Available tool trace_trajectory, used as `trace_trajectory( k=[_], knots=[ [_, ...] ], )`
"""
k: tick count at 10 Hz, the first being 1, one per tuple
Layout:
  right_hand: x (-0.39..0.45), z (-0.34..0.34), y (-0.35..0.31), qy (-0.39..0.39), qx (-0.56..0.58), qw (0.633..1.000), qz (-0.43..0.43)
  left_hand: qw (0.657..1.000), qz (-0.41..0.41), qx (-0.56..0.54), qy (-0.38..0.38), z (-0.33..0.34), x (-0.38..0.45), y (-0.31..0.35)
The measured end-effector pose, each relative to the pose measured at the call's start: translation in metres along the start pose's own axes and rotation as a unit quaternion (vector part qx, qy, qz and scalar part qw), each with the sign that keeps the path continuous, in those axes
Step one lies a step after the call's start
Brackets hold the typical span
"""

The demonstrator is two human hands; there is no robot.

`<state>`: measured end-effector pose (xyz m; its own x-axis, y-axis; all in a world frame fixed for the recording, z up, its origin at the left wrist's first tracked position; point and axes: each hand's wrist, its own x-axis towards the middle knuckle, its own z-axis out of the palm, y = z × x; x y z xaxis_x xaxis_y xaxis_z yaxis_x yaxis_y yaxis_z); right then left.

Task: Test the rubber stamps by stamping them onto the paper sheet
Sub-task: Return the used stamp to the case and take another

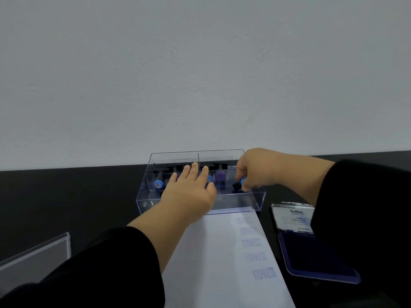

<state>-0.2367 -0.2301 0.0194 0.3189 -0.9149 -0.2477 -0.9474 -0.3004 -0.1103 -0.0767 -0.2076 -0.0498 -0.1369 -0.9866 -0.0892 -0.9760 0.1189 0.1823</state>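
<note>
A clear plastic box (242, 205) at the far side of the black table holds several rubber stamps with blue (158, 184) and purple (220, 175) handles. My right hand (255, 168) reaches into the box's right end and pinches a blue-handled stamp with a black base (239, 182). My left hand (191, 187) stretches over the box's middle with straight fingers, above the stamps; whether it touches them I cannot tell. A white paper sheet (213, 258) lies in front of the box, with several blue "EXPRESS" prints (264, 273) down its right side.
An open blue ink pad (311, 256) with its lid (292, 216) raised lies right of the paper. A clear plastic lid or stand (35, 256) sits at the near left. A white wall rises just behind the box.
</note>
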Motion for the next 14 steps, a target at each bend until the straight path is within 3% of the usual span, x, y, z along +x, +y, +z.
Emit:
trace_trajectory(
  k=[3, 5, 11, 12, 13, 14],
  knots=[
    [0.006, -0.004, -0.015, -0.099, -0.165, 0.981, -0.03, 1.0, 0.007, 0.0, -0.001, 0.001, 0.0, -0.001],
    [0.01, -0.004, -0.018, -0.14, -0.205, 0.968, -0.033, 1.0, 0.006, -0.002, 0.005, 0.001, 0.0, -0.002],
    [0.015, -0.002, -0.018, -0.155, -0.189, 0.97, -0.011, 1.0, 0.006, -0.011, 0.006, 0.0, -0.002, 0.0],
    [0.019, -0.009, -0.007, -0.142, -0.092, 0.986, 0.005, 1.0, 0.006, -0.01, 0.006, 0.0, -0.002, 0.0],
    [0.028, -0.023, 0.007, -0.082, 0.04, 0.996, 0.006, 1.0, 0.003, -0.008, 0.009, 0.0, -0.002, 0.0],
    [0.039, -0.026, 0.011, -0.005, 0.094, 0.996, 0.004, 1.0, 0.003, -0.006, 0.007, 0.0, -0.002, 0.0]
  ],
)
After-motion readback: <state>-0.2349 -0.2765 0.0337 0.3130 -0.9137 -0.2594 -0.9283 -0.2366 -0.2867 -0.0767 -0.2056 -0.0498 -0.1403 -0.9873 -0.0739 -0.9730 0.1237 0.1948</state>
